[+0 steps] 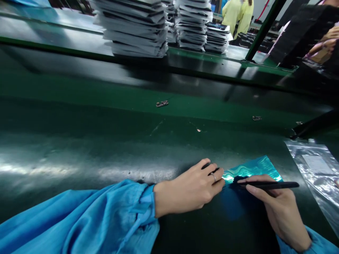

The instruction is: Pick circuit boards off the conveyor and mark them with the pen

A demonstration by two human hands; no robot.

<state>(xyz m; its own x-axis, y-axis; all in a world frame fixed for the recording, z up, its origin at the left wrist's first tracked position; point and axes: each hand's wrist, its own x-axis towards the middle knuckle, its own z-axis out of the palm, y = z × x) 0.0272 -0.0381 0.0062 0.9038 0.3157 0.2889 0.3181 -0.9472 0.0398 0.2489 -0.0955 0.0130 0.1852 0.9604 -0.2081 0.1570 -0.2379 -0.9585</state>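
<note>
My left hand (192, 187), with a ring on one finger, is closed, its fingertips at the left end of a shiny blue-green film sheet (254, 167). A dark item shows between its fingers, too covered to name. In my right hand (283, 208) is a slim black pen-like tool (278, 185), gripped between thumb and fingers. The tool lies across the lower edge of the film, its tip pointing left toward my left hand. I cannot tell whether the tip touches the film. Both forearms wear blue sleeves.
A clear plastic bag (317, 169) with a white label lies at the right. Small circuit boards (162, 103) sit farther back on the dark green bench (92, 141). Stacks of white-and-black sheets (137, 31) stand on the raised shelf behind. Other people are in the background.
</note>
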